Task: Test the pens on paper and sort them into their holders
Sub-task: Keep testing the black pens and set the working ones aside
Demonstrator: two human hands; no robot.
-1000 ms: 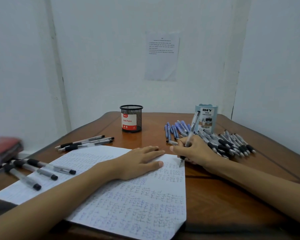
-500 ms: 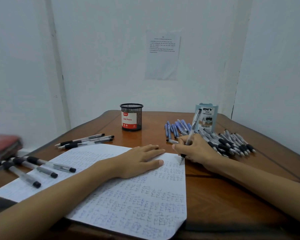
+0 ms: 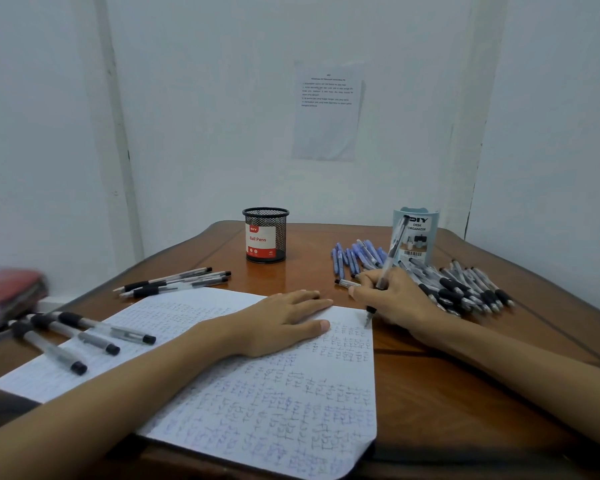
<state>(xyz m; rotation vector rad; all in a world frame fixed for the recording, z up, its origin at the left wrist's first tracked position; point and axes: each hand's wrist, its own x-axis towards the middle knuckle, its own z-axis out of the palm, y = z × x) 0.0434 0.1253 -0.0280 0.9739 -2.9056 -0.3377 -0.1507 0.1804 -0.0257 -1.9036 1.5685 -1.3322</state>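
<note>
Gripping one pen [image 3: 389,259], the right hand [image 3: 397,301] touches its tip to the paper [image 3: 257,410] — left hand [image 3: 278,323] flat.

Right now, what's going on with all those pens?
Someone is checking which ones write. The right hand grips a clear pen with a black grip, its tip at the top right corner of the white scribbled-over paper sheet. The left hand lies flat on that sheet. More pens lie on the brown wooden table; none stick out of the black mesh cup or pale blue organizer.
</note>
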